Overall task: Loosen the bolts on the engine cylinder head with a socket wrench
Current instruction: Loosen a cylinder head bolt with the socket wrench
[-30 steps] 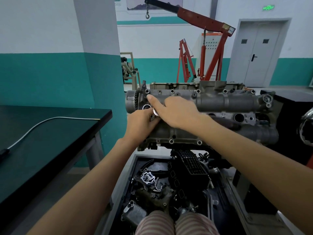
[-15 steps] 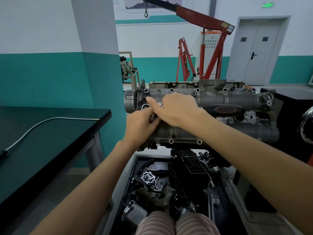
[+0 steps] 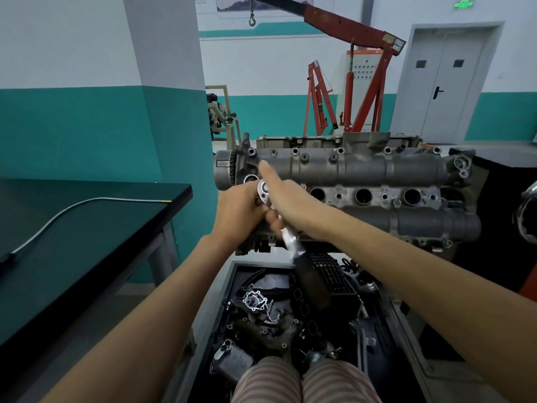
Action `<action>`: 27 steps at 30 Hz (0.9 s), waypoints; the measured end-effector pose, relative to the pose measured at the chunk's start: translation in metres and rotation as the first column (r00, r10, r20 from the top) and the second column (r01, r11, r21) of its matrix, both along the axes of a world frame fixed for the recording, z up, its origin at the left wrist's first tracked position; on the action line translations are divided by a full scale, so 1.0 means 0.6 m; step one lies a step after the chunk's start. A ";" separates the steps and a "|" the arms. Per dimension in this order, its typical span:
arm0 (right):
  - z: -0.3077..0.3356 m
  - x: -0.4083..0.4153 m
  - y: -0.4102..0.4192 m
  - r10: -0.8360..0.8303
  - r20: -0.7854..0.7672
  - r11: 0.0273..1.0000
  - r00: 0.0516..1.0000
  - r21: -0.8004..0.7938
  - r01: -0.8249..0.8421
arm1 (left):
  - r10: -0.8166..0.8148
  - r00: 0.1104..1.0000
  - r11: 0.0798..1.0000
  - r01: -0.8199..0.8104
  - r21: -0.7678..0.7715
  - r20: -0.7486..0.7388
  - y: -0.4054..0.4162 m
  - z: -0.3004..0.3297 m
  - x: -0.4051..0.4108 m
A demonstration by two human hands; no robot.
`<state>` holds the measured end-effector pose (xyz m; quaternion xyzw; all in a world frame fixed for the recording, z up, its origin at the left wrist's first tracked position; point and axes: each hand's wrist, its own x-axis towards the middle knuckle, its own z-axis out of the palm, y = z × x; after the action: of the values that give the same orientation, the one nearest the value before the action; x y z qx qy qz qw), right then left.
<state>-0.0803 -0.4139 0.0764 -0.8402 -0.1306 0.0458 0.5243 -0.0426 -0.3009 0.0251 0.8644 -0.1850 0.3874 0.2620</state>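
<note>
- Black tray [image 3: 232,286] below the engine is seen holding dark engine parts and a silvery gasket [image 3: 255,301].
- Socket wrench [image 3: 286,237]: head is set at the left end of the cylinder head [image 3: 363,167], dark handle angled down towards the tray.
- Left hand [image 3: 236,212] is curled beside the wrench head; contact cannot be told.
- Right hand [image 3: 286,196] is laid across the wrench, forefinger straight; its grip is hidden.

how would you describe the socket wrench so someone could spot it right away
Start at the grey engine cylinder head in the middle of the room, then go to its left end where both hands meet. The socket wrench runs from a shiny round head between the hands down toward the camera, ending in a dark handle; it is the only bright polished metal there.
</note>
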 end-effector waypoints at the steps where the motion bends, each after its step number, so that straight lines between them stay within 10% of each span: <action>1: 0.007 0.003 -0.007 -0.011 0.273 0.947 0.962 -0.305 0.097 | 0.021 1.000 0.999 -0.021 0.034 0.000 -0.001 0.000 0.004; 4: 0.042 0.022 -0.024 0.194 0.581 0.633 0.791 -0.690 0.351 | 0.074 0.995 0.992 -0.081 0.099 0.074 -0.003 -0.003 0.013; 8: 0.034 0.030 -0.019 0.178 0.597 0.634 0.782 -0.677 0.373 | 0.039 0.996 0.998 -0.043 0.048 0.077 0.000 0.000 0.013; 12: -0.002 0.008 -0.007 -0.090 0.020 0.996 0.996 -0.004 0.091 | -0.015 0.999 0.999 0.016 -0.045 0.035 -0.002 -0.002 0.006; 14: -0.005 -0.003 0.010 0.136 -0.358 0.883 0.924 0.467 0.051 | -0.046 0.995 0.996 0.040 -0.076 -0.084 0.000 -0.001 0.005; 16: -0.007 -0.008 0.025 0.189 -0.421 0.811 0.887 0.576 0.101 | -0.025 0.998 0.999 0.026 0.020 -0.051 0.002 0.000 0.002; 19: -0.010 0.000 0.012 -0.098 0.105 0.994 0.990 -0.032 0.102 | -0.031 0.999 1.000 0.031 0.001 0.010 0.002 0.001 0.004; 22: 0.014 0.018 -0.023 0.067 0.532 0.759 0.844 -0.576 0.303 | 0.043 0.996 0.999 -0.045 0.026 0.076 0.000 -0.003 0.010; 25: 0.028 0.034 -0.030 0.107 0.567 0.699 0.817 -0.627 0.344 | 0.051 0.996 0.998 -0.053 0.024 0.078 -0.001 0.000 0.012; 27: 0.020 0.029 -0.030 0.016 0.439 0.861 0.898 -0.463 0.212 | 0.029 0.996 1.000 -0.030 0.007 0.090 -0.001 -0.002 0.011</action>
<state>-0.0628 -0.4317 0.0884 -0.9417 -0.1820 -0.1350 0.2486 -0.0362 -0.3014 0.0240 0.8497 -0.1855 0.4289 0.2441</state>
